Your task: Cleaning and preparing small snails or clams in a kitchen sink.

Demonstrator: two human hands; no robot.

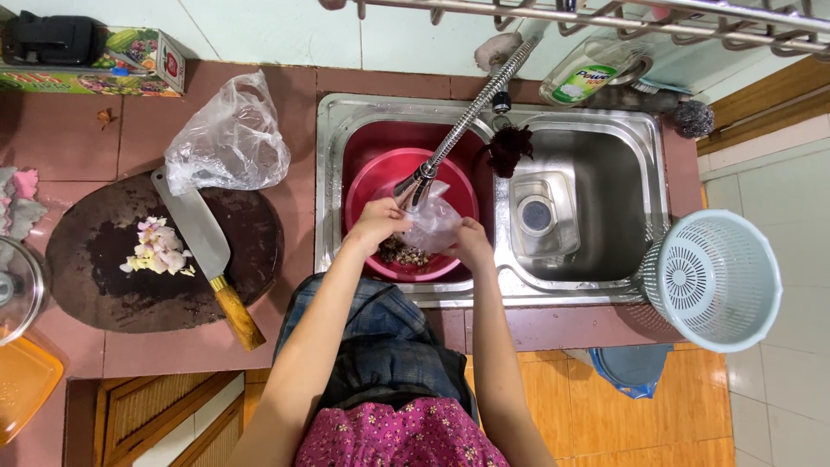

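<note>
At the far left edge of the counter (pixel 78 138) sat an orange tray (pixel 24 380) and a shiny pot lid (pixel 13 285). A green box (pixel 104 65) lay in the back left corner. Next came a round dark chopping board (pixel 251 251), near the front edge. A little pile of chopped pale bits (pixel 158 251) lay on it, and a big knife (pixel 203 251) with a wooden handle rested across the board, just beside the pile. An empty clear bag (pixel 229 143) sat at the back edge of the board.

In the left side of the sink (pixel 333 173) stood a red bowl (pixel 376 177) with small dark bits in it. The left hand (pixel 376 223) and the right hand (pixel 471 242) were both over the bowl, each pinching a side of a small plastic bag (pixel 432 223). The bag was right under the end of the bendy tap (pixel 467 117). It looked like the person was rinsing the bag or tipping it out into the bowl. A next move would need a steady hold, so the wet bag does not slip.

The right side of the sink was bare steel, with a dark scrubber (pixel 510 147) hanging over the middle wall. A white basket (pixel 713 277) lay on its side at the right end of the counter.
</note>
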